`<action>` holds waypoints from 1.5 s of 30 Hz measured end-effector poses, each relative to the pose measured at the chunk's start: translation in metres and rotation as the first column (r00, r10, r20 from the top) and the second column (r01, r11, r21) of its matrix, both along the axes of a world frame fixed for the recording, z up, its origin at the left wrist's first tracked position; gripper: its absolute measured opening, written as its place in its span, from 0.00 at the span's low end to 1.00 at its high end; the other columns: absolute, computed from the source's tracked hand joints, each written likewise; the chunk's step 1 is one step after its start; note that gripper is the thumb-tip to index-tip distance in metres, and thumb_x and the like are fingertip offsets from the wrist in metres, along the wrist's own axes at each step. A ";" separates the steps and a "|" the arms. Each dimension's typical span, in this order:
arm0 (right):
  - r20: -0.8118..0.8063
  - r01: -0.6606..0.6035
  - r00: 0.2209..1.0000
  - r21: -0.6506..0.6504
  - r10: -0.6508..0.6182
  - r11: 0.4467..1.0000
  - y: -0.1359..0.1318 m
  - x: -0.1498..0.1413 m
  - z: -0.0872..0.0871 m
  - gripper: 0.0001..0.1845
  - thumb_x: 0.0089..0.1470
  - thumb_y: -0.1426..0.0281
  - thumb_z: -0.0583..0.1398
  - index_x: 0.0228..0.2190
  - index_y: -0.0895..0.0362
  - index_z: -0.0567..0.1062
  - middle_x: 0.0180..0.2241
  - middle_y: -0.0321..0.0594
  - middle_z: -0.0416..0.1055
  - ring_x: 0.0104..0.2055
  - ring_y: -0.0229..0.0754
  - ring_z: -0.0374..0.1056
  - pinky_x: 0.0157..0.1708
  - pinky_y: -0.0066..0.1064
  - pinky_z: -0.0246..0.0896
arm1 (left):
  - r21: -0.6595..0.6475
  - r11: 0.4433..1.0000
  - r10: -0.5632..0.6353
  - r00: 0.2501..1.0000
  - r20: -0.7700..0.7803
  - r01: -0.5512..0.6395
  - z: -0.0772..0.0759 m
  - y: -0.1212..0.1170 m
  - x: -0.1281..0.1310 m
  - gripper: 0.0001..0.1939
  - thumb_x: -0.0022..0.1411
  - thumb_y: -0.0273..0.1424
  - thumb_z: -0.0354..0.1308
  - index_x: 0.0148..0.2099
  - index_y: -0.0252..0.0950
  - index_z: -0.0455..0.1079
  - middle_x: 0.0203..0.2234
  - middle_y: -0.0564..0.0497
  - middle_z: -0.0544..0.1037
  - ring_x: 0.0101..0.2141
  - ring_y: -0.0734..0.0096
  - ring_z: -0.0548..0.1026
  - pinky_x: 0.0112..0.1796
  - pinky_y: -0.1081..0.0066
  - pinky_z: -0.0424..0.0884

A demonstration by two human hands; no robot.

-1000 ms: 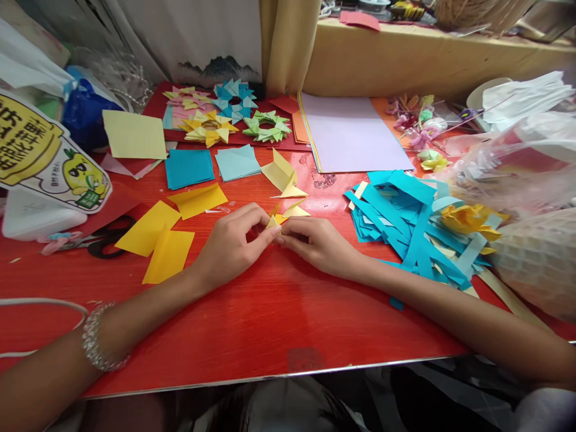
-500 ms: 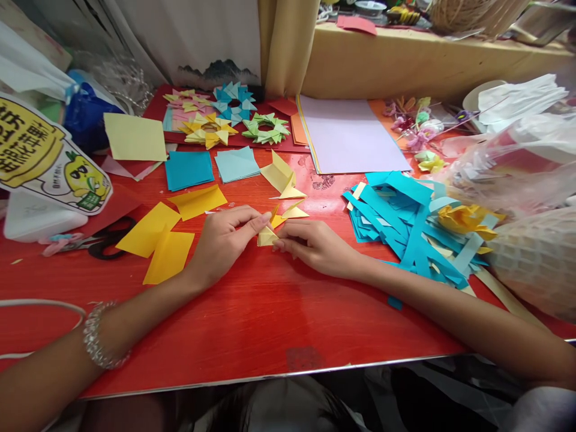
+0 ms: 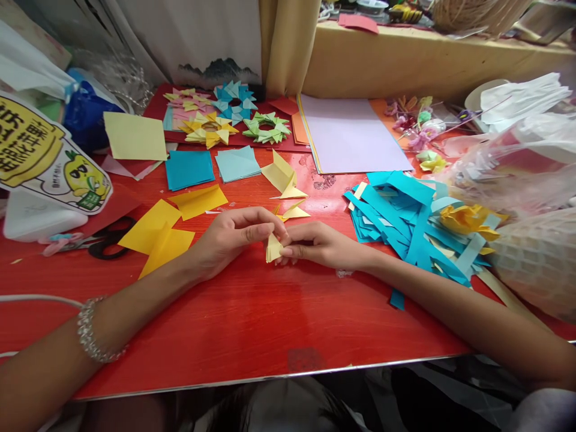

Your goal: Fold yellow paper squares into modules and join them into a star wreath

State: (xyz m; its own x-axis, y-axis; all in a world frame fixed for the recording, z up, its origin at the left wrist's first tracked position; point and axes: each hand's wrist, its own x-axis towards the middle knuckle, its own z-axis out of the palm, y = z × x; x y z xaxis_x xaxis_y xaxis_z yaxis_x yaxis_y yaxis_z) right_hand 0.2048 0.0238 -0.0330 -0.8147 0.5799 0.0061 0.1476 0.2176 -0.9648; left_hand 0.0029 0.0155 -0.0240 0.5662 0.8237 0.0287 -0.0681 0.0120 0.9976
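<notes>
A small folded piece of pale yellow paper (image 3: 272,249) is held just above the red table, between my two hands. My right hand (image 3: 317,245) pinches its right side between thumb and fingers. From the left and above, my left hand (image 3: 236,240) closes on its upper part, the thumb and bent index finger at its top; the exact contact is partly hidden. Just behind my fingertips lies a folded yellow paper piece (image 3: 294,211), and beyond it a pale yellow folded sheet (image 3: 279,173). Loose orange-yellow papers (image 3: 153,225) lie left of my left hand.
Stacks of blue squares (image 3: 189,168) and light blue squares (image 3: 237,163) sit behind. Several folded paper rings, one green (image 3: 266,129), rest at the back near lilac sheets (image 3: 351,135). Blue paper strips (image 3: 396,216) pile up at right. Black-handled scissors (image 3: 108,243) lie left.
The folded pale yellow piece has shifted slightly right and turned more upright. My left hand has moved right with its index finger reaching over the top; my right hand still pinches the piece.
</notes>
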 end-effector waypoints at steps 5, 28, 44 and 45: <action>-0.028 -0.062 0.998 -0.101 0.059 0.993 0.003 0.004 0.003 0.12 0.60 0.66 0.53 0.33 0.62 0.72 0.32 0.40 0.71 0.34 0.34 0.66 0.36 0.26 0.62 | -0.040 0.996 -0.074 0.997 0.014 0.075 0.000 0.001 0.000 0.08 0.58 0.37 0.58 0.33 0.40 0.75 0.30 0.50 0.76 0.32 0.67 0.74 0.36 0.65 0.71; 0.003 0.231 0.973 -0.011 -0.231 0.973 -0.006 -0.004 0.000 0.16 0.60 0.62 0.52 0.28 0.61 0.70 0.25 0.35 0.66 0.25 0.31 0.62 0.27 0.23 0.58 | 0.722 0.685 0.572 0.689 -0.446 -0.101 0.008 0.000 -0.002 0.11 0.65 0.36 0.49 0.33 0.37 0.66 0.30 0.52 0.72 0.33 0.72 0.70 0.35 0.72 0.65; -0.067 0.243 0.966 -0.080 -0.249 0.967 -0.008 -0.004 0.000 0.26 0.51 0.57 0.60 0.50 0.56 0.66 0.39 0.39 0.68 0.24 0.29 0.61 0.22 0.23 0.56 | 0.964 -0.139 0.796 0.605 -0.028 0.228 0.019 -0.001 -0.020 0.14 0.57 0.26 0.60 0.46 0.39 0.71 0.33 0.49 0.77 0.35 0.63 0.69 0.35 0.63 0.64; -0.041 0.230 0.972 -0.056 -0.232 0.972 -0.009 -0.004 0.001 0.32 0.50 0.57 0.62 0.53 0.55 0.63 0.41 0.39 0.68 0.26 0.30 0.61 0.23 0.24 0.57 | 0.975 -0.134 0.747 0.664 -0.018 0.176 0.018 -0.008 -0.012 0.13 0.56 0.26 0.60 0.45 0.40 0.71 0.30 0.51 0.76 0.33 0.64 0.69 0.34 0.64 0.64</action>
